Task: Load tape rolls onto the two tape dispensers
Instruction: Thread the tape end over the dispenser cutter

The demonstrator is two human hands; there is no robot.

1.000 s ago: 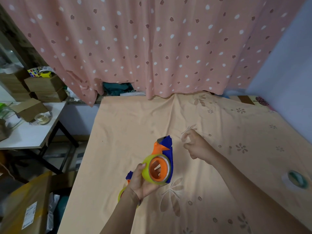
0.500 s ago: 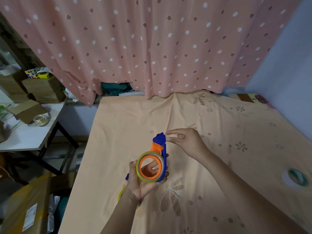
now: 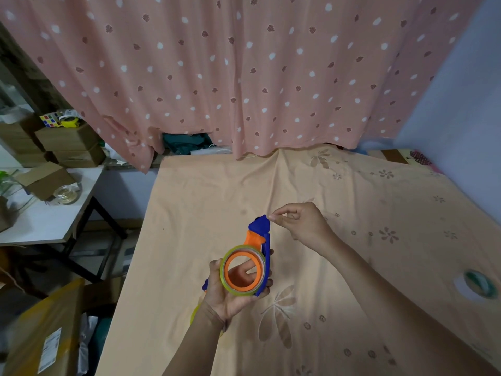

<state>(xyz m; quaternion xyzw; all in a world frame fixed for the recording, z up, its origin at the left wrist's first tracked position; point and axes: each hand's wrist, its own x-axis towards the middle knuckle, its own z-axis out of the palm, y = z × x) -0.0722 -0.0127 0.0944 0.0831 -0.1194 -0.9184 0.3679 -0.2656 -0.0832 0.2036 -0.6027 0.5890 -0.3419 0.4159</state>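
Observation:
My left hand [image 3: 226,299] grips a blue and orange tape dispenser [image 3: 259,226] from below, its blue head pointing away from me. A yellowish clear tape roll [image 3: 224,275] sits on the dispenser's orange hub. My right hand [image 3: 303,223] is just right of the blue head, thumb and forefinger pinched on the thin clear tape end at the tip. A second tape roll [image 3: 478,284] with a green core lies on the cloth at the far right. A yellow object [image 3: 194,314] shows partly under my left wrist; most of it is hidden.
The work surface is a peach floral cloth [image 3: 203,199] whose left edge drops to the floor. A pink dotted curtain [image 3: 244,77] hangs behind it. On the left stand a white side table [image 3: 40,221] with a glass jar, stacked cardboard boxes [image 3: 67,137], and a box [image 3: 40,335] on the floor.
My right hand has come back from the right to the dispenser's blue tip with its fingers pinched. My left hand has turned the dispenser so the roll's hole faces me.

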